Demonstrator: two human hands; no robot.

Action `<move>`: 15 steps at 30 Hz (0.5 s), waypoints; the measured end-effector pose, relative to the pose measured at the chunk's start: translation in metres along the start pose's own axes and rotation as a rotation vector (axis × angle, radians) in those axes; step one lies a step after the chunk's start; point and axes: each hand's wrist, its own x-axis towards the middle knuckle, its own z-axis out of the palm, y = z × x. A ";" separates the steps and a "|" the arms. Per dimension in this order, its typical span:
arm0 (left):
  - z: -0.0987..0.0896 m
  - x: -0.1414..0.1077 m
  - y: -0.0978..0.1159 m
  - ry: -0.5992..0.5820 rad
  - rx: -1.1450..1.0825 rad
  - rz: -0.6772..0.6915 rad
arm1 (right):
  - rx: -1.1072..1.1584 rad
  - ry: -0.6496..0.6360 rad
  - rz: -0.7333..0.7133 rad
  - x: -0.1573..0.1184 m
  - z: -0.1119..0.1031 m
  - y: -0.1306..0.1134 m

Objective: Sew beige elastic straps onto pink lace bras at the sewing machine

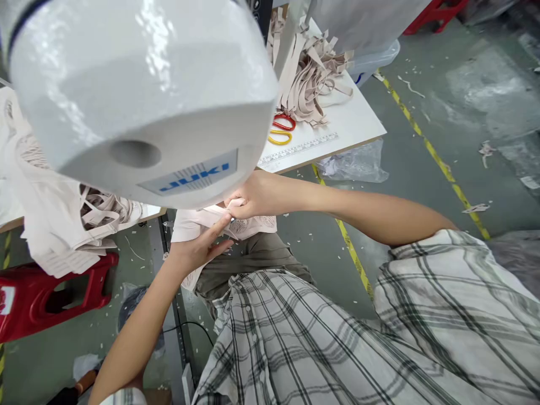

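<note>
Pale pink fabric with lace patches hangs over my lap, just below the white head of a JUKI sewing machine. My right hand is closed on a folded bit of this fabric, its thumb and fingers pinched together. Against the same piece lies my left hand, fingers stretched out and somewhat apart, the fingertips touching the cloth beside my right hand. The machine head hides the needle area and the upper part of the fabric.
On the white table at right are beige strips, red- and yellow-handled scissors and a ruler. More pale fabric hangs at left above a red stool. A clear plastic bag hangs under the table.
</note>
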 end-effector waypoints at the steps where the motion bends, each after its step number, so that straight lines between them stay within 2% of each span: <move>1: -0.002 0.001 0.003 0.002 0.066 0.036 | 0.008 0.005 -0.003 -0.001 0.002 0.003; 3: -0.006 0.004 0.012 0.010 0.196 0.071 | 0.021 0.068 -0.027 -0.005 0.010 0.011; 5: -0.009 0.007 0.023 0.020 0.264 0.049 | -0.008 0.229 -0.090 -0.011 0.022 0.021; 8: -0.011 0.009 0.037 0.015 0.245 -0.036 | -0.068 0.476 -0.206 -0.017 0.040 0.034; 11: -0.010 0.010 0.047 -0.018 0.225 -0.103 | -0.031 0.512 -0.218 -0.018 0.048 0.038; 15: -0.007 0.009 0.054 -0.042 0.281 -0.164 | 0.052 0.483 -0.168 -0.016 0.042 0.036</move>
